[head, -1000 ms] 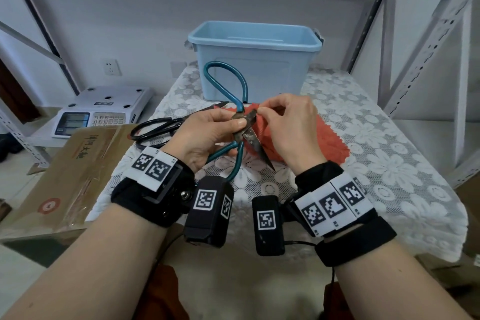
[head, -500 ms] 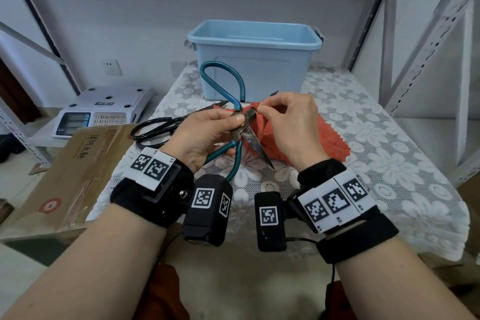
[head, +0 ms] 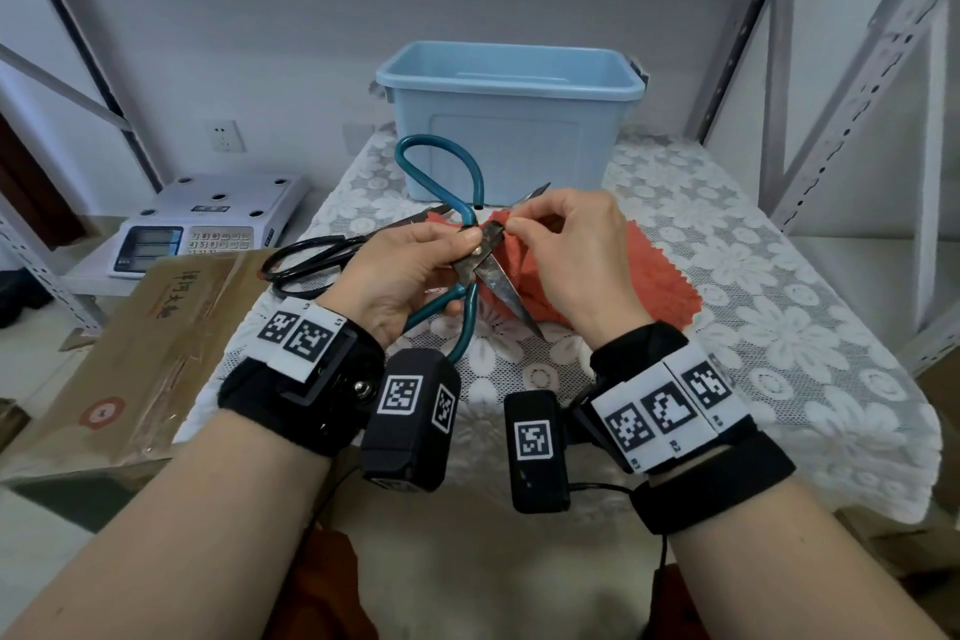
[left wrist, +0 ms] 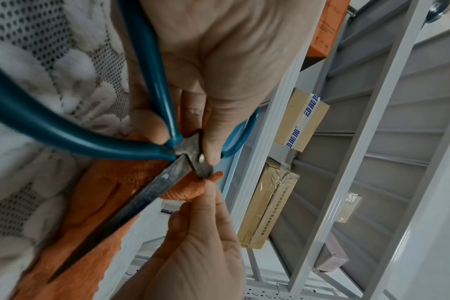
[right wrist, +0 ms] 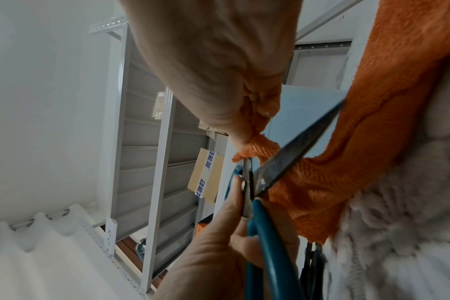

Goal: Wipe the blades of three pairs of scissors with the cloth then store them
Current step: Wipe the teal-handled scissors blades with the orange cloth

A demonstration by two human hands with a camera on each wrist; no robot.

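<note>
My left hand (head: 415, 260) grips the teal-handled scissors (head: 467, 276) at the pivot, thumb on the rivet, blades spread open above the table. One dark blade (head: 506, 294) points down toward me; the other blade's tip (head: 537, 191) shows past my right hand. My right hand (head: 561, 250) pinches a fold of the orange cloth (head: 660, 281) against the blade near the pivot. In the left wrist view the cloth (left wrist: 188, 188) wraps the blade base below the teal scissors (left wrist: 141, 146). The right wrist view shows the same pinch on the cloth (right wrist: 257, 146). Black scissors (head: 311, 263) lie at the left.
An open light-blue plastic bin (head: 511, 114) stands at the back of the lace-covered table (head: 753, 327). A white electronic scale (head: 208, 224) and a brown cardboard box (head: 130, 353) sit to the left. Metal shelf uprights (head: 857, 83) frame the right side.
My right hand's pinch of cloth has slid up the blade toward the pivot, and both hands with the scissors have lifted slightly.
</note>
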